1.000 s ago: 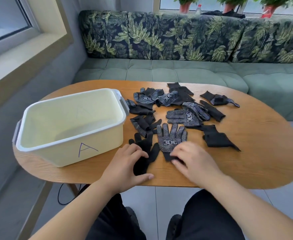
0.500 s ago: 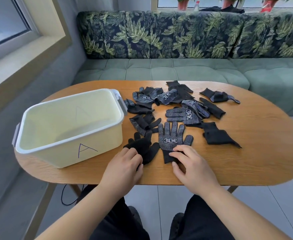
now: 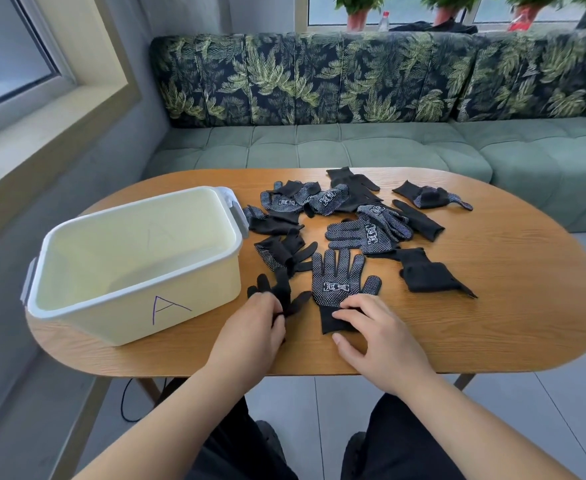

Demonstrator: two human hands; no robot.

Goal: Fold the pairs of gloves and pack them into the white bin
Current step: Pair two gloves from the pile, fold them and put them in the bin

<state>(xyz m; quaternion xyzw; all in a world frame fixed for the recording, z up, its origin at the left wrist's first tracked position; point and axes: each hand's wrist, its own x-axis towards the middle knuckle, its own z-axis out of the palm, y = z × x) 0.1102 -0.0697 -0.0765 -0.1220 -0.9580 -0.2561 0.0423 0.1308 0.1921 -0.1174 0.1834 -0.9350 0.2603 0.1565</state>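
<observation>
A white bin [image 3: 77,306] marked with a purple "A" stands empty on the left of the wooden table [image 3: 509,306]. Several black gloves with white dots lie scattered in a pile [image 3: 371,230] in the middle. One dotted glove [image 3: 340,278] lies flat, palm side up, near the front edge. My right hand [image 3: 371,330] rests on its cuff with fingers bent. To its left a plain black glove [image 3: 281,292] is bunched under my left hand [image 3: 253,327], whose fingers curl round its lower part.
A green sofa with leaf-print cushions [image 3: 353,81] runs behind the table. A window ledge [image 3: 25,140] lies to the left. Potted plants [image 3: 357,12] stand on the sill behind the sofa. My knees show below the table's front edge.
My left hand has closed on the plain black glove and bunched it up. My right hand has spread the dotted glove flat and stays on its cuff.
</observation>
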